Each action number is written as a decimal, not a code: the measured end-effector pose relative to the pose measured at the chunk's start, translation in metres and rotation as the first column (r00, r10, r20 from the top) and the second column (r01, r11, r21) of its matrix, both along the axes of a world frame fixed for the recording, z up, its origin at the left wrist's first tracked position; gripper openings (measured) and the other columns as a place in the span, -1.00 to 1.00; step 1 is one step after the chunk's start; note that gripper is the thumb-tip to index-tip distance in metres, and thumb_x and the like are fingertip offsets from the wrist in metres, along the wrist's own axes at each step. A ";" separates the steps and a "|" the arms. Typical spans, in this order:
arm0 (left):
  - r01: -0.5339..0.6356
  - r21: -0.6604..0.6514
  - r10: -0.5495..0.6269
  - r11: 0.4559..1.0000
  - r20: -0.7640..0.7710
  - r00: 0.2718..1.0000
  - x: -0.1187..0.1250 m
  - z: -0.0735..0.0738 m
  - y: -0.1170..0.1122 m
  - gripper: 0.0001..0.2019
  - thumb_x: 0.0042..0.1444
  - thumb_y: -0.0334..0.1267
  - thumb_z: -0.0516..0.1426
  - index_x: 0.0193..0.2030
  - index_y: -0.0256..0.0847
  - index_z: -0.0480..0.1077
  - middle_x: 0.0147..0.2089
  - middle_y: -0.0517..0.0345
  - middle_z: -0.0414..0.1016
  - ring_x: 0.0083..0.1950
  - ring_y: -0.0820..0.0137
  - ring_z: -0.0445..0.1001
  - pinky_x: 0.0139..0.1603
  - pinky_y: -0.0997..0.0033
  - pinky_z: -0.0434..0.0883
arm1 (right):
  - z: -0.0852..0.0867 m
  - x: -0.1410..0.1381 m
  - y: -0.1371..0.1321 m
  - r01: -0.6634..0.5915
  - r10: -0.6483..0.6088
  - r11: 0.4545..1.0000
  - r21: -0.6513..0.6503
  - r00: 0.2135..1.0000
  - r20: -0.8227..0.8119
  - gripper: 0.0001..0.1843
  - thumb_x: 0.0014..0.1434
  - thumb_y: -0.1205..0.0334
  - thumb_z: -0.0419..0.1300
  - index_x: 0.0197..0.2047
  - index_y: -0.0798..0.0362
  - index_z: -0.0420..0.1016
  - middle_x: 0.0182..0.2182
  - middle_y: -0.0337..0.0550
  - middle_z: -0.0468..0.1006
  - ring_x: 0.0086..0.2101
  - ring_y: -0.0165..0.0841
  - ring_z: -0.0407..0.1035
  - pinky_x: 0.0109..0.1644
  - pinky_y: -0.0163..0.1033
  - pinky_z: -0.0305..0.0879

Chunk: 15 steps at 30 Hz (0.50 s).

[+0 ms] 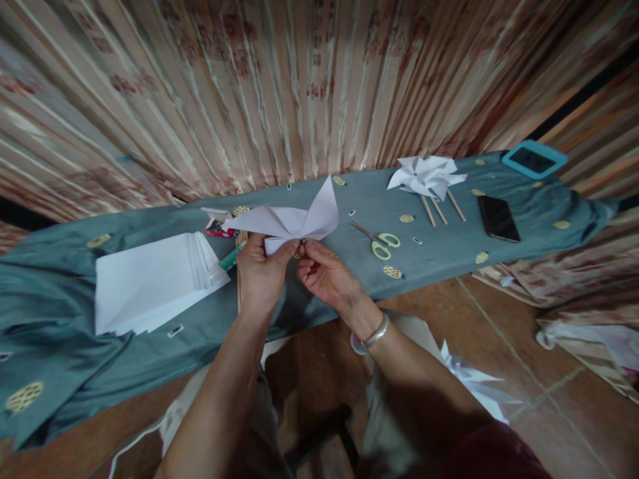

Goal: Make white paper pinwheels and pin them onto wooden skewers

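Fingers of the left hand (259, 276) pinch the near edge of a folded white paper (284, 218); on the right hand (327, 269), thumb and forefinger press together at the middle of that edge, though whatever sits between them is too small to tell. The paper lies just beyond both hands, its long axis running left to right, one pointed flap rising at the right end. Left has the firmer hold; both are touching it or right at it.

Beneath is a desk (444, 246) draped in blue-green cloth. To the left lie a stack of white paper (144, 279) and a small red box (219, 229); to the right, scissors (372, 237), paper pinwheels (424, 176) near the far edge, a black phone (499, 218) and a blue-framed tablet (512, 156). Pleated curtains (279, 93) hang behind, and brown tiled floor (494, 313) shows below.
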<state>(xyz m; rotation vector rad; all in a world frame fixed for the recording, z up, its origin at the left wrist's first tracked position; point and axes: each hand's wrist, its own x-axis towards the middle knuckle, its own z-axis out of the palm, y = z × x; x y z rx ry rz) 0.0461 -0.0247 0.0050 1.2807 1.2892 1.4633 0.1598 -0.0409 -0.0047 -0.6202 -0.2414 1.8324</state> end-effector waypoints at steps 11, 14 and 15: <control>0.057 0.035 -0.059 0.998 0.056 0.997 0.000 -0.002 0.000 -0.85 -0.05 -0.21 0.28 -0.33 -0.20 0.53 -0.33 0.15 0.60 -0.27 0.26 0.55 -0.15 0.28 0.48 | -0.001 -0.001 -0.001 0.020 -0.021 1.000 0.019 1.000 0.008 -0.88 -0.04 0.43 0.41 -0.40 0.08 0.60 -0.47 -0.31 0.57 -0.54 -0.61 0.26 -0.47 -0.50 0.25; 0.069 0.035 -0.071 0.997 0.075 0.995 0.000 -0.001 0.000 -0.88 -0.03 -0.21 0.28 -0.35 -0.17 0.52 -0.34 0.16 0.60 -0.27 0.26 0.55 -0.14 0.28 0.48 | -0.001 -0.001 -0.001 0.034 -0.034 0.999 0.018 0.999 0.026 -0.89 -0.03 0.43 0.41 -0.40 0.09 0.60 -0.47 -0.31 0.57 -0.54 -0.62 0.25 -0.47 -0.50 0.25; 0.065 0.024 -0.067 0.998 0.072 0.995 0.000 -0.001 0.000 -0.88 -0.03 -0.21 0.27 -0.34 -0.17 0.52 -0.35 0.17 0.59 -0.26 0.26 0.55 -0.14 0.28 0.48 | -0.001 -0.001 -0.001 0.036 -0.037 0.999 0.023 0.999 0.038 -0.89 -0.03 0.42 0.41 -0.40 0.09 0.60 -0.47 -0.31 0.57 -0.54 -0.62 0.24 -0.47 -0.50 0.25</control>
